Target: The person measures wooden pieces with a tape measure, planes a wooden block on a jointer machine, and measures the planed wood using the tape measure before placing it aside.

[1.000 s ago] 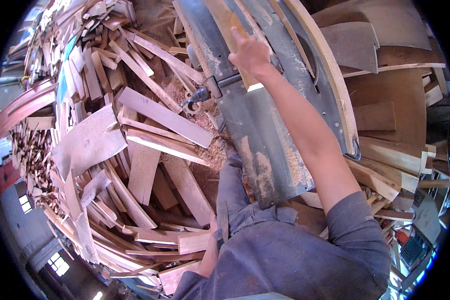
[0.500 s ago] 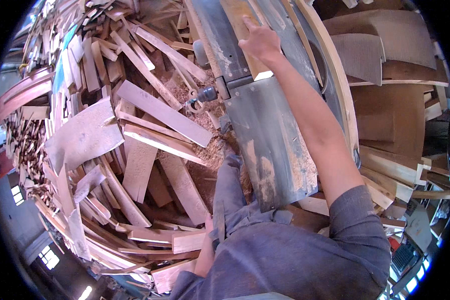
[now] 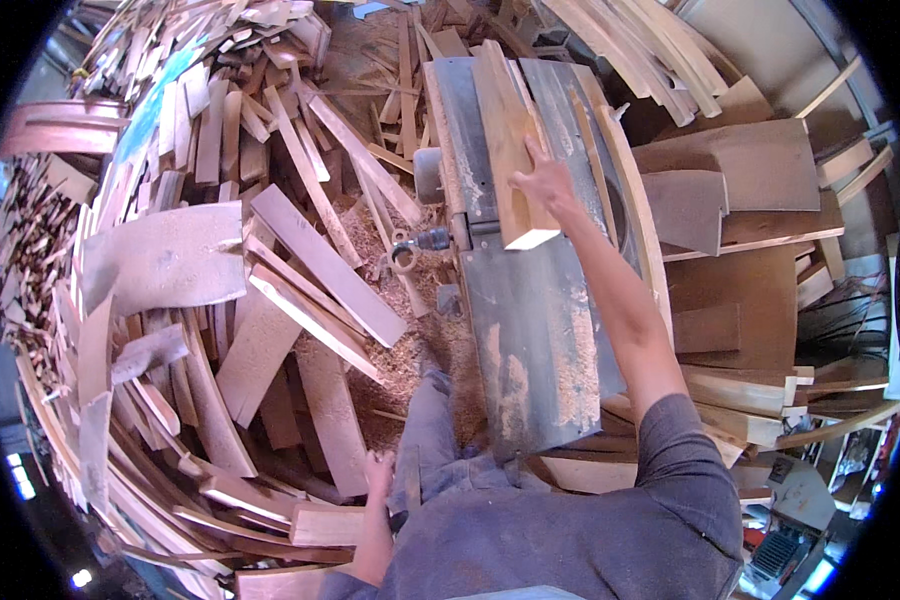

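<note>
A long wooden board (image 3: 503, 130) lies lengthwise on the grey metal bed (image 3: 525, 310) of a woodworking machine, its pale cut end facing me. My right hand (image 3: 545, 185) grips the board close to that end. Thumb and index finger show on its top face; the other fingers are hidden at its right side. The near end sits around the seam between the two bed sections. Low at the left, my left hand (image 3: 378, 470) hangs beside my leg, close to loose boards. Its fingers are too small to make out, and I see nothing held in it.
Offcuts and boards (image 3: 330, 265) pile up left of the machine over wood shavings (image 3: 375, 225). A dark handle fitting (image 3: 425, 240) juts from the machine's left side. Curved panels (image 3: 680, 210) and stacked planks (image 3: 740, 395) stand to the right.
My view has tilted up, bringing the machine's far end into sight. My right hand stays on the board. My left hand shows more fully, farther out from my leg.
</note>
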Available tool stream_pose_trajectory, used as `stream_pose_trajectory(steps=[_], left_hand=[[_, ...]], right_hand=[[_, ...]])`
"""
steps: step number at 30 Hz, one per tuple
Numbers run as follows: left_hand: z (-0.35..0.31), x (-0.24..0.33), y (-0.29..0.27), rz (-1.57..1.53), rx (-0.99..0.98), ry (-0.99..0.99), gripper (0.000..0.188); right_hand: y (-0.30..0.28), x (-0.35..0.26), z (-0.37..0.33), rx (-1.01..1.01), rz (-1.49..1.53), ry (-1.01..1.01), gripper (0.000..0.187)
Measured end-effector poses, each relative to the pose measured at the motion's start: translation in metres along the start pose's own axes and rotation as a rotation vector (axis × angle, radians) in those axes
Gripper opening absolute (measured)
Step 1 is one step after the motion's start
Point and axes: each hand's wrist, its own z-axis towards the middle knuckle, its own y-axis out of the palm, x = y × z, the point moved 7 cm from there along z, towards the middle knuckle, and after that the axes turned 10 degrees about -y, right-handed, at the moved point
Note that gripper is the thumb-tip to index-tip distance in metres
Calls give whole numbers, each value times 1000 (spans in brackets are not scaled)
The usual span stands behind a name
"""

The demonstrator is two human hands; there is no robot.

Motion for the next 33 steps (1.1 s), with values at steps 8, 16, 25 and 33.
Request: stream_pose_trajectory(steps=[8,16,25,33], left_hand=[[-95,178,30,-298,-206,338,19],[-267,225,138,-618,-995,240,69],[-340,137,176,-694,-1244,-16,71],[-334,134,170,-559,-1064,67,75]], right_hand=[[-51,-47,-287,2,1398,217,83],[-33,-92,-535,26,1992,372,74],[62,-75,-687,18,2320,682,59],[33,-108,-686,204,2251,568,54]])
